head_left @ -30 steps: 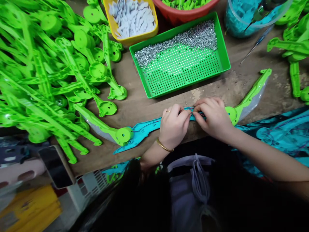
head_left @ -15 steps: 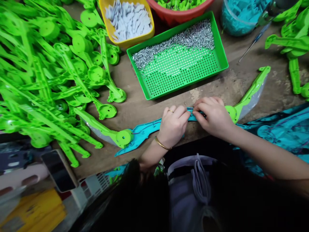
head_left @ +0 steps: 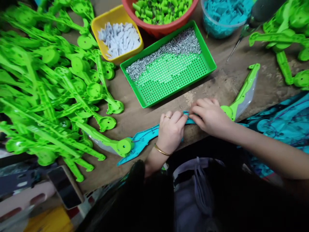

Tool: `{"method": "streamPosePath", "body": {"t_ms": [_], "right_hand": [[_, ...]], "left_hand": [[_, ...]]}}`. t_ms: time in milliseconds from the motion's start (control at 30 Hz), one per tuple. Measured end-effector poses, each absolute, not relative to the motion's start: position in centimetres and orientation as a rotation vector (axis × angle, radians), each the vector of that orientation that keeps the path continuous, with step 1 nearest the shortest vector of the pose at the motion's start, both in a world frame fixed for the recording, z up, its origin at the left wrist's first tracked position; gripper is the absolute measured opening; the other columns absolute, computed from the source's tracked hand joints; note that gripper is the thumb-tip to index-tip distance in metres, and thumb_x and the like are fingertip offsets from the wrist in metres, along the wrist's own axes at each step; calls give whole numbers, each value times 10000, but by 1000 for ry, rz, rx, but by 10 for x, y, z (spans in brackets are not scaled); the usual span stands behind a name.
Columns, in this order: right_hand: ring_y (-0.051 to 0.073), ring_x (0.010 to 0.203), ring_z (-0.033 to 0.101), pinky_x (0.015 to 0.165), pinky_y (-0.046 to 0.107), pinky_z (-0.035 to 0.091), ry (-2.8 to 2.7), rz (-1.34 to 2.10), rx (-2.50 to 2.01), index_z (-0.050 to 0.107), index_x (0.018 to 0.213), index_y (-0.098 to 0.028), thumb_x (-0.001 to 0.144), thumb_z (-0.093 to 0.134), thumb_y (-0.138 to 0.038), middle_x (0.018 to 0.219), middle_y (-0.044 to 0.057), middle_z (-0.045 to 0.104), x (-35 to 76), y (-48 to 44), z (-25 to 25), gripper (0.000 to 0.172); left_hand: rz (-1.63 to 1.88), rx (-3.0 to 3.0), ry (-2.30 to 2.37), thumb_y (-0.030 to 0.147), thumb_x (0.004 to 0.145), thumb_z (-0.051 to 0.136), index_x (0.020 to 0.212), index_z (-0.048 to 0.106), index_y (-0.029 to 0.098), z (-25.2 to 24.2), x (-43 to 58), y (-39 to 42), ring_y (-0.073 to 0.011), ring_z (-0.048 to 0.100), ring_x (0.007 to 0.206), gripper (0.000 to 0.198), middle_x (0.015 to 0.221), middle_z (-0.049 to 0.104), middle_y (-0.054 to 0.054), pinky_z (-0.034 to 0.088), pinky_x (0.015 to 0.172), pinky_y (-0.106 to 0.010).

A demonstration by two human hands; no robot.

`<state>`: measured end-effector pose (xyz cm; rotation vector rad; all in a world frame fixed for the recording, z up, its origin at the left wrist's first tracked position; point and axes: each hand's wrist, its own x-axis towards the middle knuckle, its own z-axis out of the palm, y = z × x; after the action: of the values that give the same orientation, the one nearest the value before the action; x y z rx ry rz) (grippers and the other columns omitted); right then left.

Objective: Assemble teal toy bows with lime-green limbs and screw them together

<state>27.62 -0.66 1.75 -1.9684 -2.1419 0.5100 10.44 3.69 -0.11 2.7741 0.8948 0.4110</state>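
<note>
Hiding the middle of a long, curved blue plastic piece (head_left: 142, 138), the left hand (head_left: 170, 130) and right hand (head_left: 209, 116) sit nearly closed; what they pinch is unclear.

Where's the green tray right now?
In the head view, upper centre: the green tray lies beyond the left hand, with yellow tub at its upper left and red bowl behind.

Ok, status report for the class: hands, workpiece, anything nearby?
Left hand gripping blue piece; right hand over it too. Green tray beyond, apart from both hands.
</note>
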Motion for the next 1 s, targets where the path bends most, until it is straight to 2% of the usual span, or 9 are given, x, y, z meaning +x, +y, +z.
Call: {"method": "streamPosePath", "body": {"t_ms": [100,200,400,633,733,900,1000], "right_hand": [[220,985,572,930,394,340,-2157,456,-1846,652,1029,-182,935,523,-288,1067,51,667,293,-20,24,193],[210,973,585,1010,419,315,-2217,265,-1773,665,996,-189,937,522,-278,1061,44,681,303,-33,26,179],[171,905,598,1033,405,319,-2186,-16,-1694,662,990,-191,897,576,-191,989,17,711,297,-47,12,126],[164,905,593,1032,406,332,-2186,-174,-1614,680,935,-188,871,584,-141,960,11,726,294,-49,7,125],[181,958,597,1070,442,309,-2241,-158,-1625,684,990,-194,875,600,-189,1058,29,720,298,-56,11,143],[230,1104,581,1119,526,258,-2279,-89,-1688,644,1160,-219,884,601,-283,1208,52,682,305,-77,11,286],[227,1122,584,1135,535,240,-2256,-96,-1711,622,1199,-228,889,599,-301,1244,52,667,306,-83,9,320]], "left_hand": [[368,2716,885,193,953,450,1015,666,167,0,102,33,-222,483,820,226,926,647,-73,363,720,-350],[356,2630,925,188,950,440,1081,654,157,2,100,28,-226,492,876,254,972,622,-93,394,775,-359],[381,2551,975,361,945,494,1217,618,180,5,105,24,-234,489,895,350,967,569,-95,389,769,-366],[433,2609,996,347,948,502,1138,677,252,1,107,24,-212,466,869,276,922,541,-71,353,733,-335],[476,2671,964,329,948,505,1114,693,285,-2,106,23,-205,455,860,255,921,547,-68,342,735,-331],[473,2712,935,313,948,501,1079,707,262,-4,105,23,-211,452,850,249,912,568,-82,339,739,-341],[455,2698,954,321,947,503,1122,690,251,-3,105,23,-213,463,855,265,923,571,-85,343,746,-341]]}}
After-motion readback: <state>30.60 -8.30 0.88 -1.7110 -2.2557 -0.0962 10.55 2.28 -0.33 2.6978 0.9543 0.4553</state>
